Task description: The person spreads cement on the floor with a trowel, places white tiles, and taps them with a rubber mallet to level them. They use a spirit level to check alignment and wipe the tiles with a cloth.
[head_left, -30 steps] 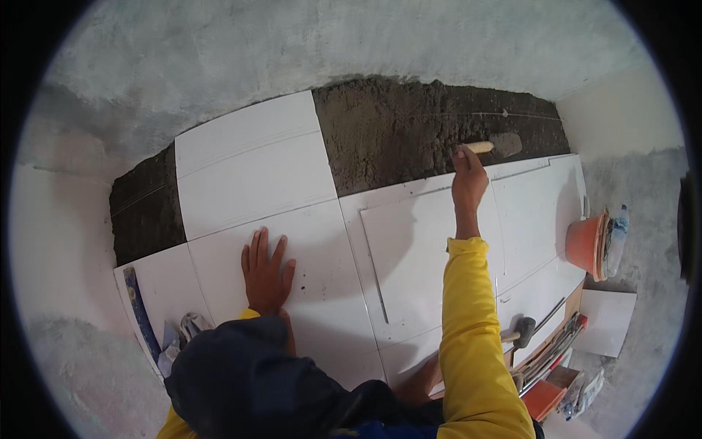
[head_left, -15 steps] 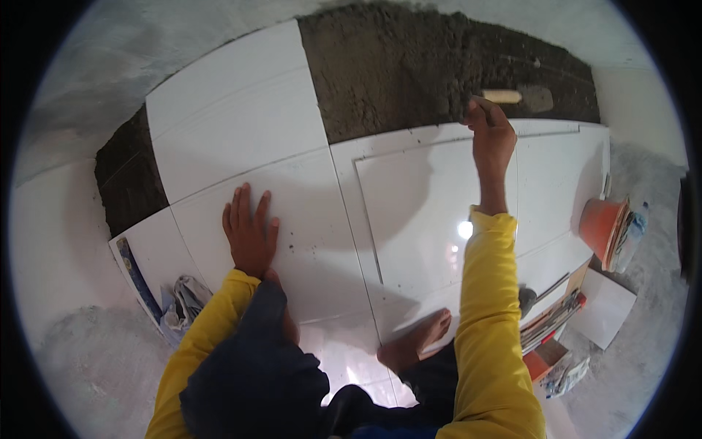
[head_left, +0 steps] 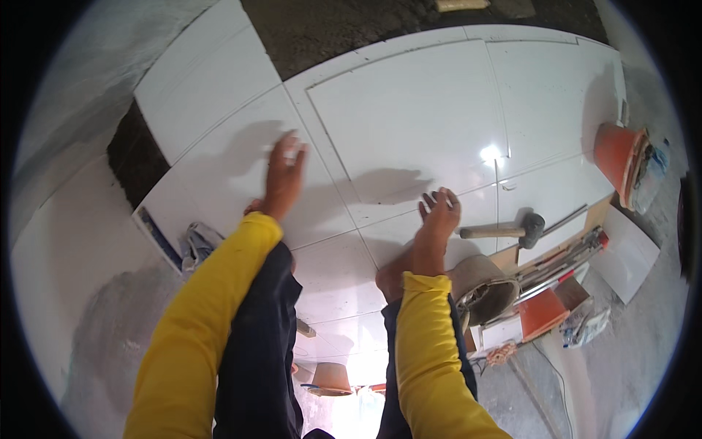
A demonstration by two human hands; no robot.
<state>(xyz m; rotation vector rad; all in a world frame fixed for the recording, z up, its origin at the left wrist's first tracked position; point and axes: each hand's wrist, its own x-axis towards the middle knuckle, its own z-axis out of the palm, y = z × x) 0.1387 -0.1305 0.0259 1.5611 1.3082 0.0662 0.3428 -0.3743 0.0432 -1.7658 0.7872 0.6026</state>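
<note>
My left hand is raised over the white tiles with fingers apart, slightly blurred and holding nothing. My right hand hangs open above the lower middle tiles, fingers loosely bent, just left of a rubber mallet with a wooden handle. A white tile lies on top of the tiled area beyond both hands. At the top edge of the view, a trowel lies on the dark mortar bed. Another strip of dark mortar shows at the left.
Orange buckets stand at the right, a grey bucket beside my right leg. Long tools, a loose tile and a bag lie right. A cloth lies left. Bare walls border the tiles; my feet are on them.
My right hand has come back from the trowel in the mortar, down toward me. My left hand has lifted off the tile. The view has tilted down, showing more of my legs.
</note>
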